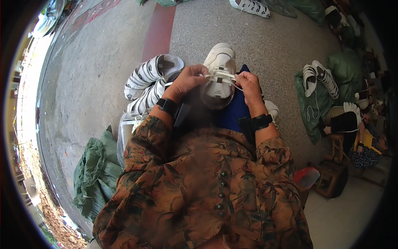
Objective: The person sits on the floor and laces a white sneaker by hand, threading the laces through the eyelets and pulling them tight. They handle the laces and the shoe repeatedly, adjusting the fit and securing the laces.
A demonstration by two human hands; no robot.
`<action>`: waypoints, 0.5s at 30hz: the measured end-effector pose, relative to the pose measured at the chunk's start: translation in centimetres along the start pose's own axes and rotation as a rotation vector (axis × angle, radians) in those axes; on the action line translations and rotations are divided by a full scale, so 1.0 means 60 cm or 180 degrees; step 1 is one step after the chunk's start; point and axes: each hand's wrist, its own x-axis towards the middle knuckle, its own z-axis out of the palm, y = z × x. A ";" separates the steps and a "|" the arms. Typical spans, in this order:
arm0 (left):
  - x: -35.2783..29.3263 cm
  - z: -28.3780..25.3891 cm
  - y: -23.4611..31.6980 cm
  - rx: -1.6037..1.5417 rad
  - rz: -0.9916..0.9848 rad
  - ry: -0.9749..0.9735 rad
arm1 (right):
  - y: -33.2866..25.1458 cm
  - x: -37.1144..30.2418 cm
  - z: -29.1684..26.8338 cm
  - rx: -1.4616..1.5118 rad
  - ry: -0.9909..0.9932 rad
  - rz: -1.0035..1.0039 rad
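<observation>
A white sneaker [220, 58] rests in front of me over a dark blue cloth [232, 114], its toe pointing away. White laces [222, 75] cross its upper and stretch sideways to both hands. My left hand [188, 81] pinches a lace at the shoe's left side. At the right side, my right hand [249, 86] grips another part of the lace between thumb and fingers. Both wrists wear black straps. Just left of my left hand, several white shoes with dark stripes [145, 79] lie nested in rows.
Green sacks [95, 166] lie at lower left. A pair of white shoes [319, 81] sits on green sacking at right, with another person's arm [360, 135] close by. More nested shoes [251, 7] lie at the far edge. A wooden stool [329, 176] stands at lower right.
</observation>
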 end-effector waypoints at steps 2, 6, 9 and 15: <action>0.000 0.000 0.003 0.0122 -0.0052 -0.0081 | 0.001 0.000 0.000 -0.0005 0.0000 0.0020; 0.006 0.007 -0.001 0.0756 -0.0064 0.0540 | -0.002 0.001 0.000 0.0084 -0.0017 0.0069; 0.008 0.007 -0.014 0.0674 0.0045 0.0733 | -0.006 0.000 0.001 0.0137 -0.0054 0.0097; 0.006 0.016 0.019 0.0132 -0.0357 0.0375 | 0.009 0.013 -0.002 0.0712 -0.0019 0.0367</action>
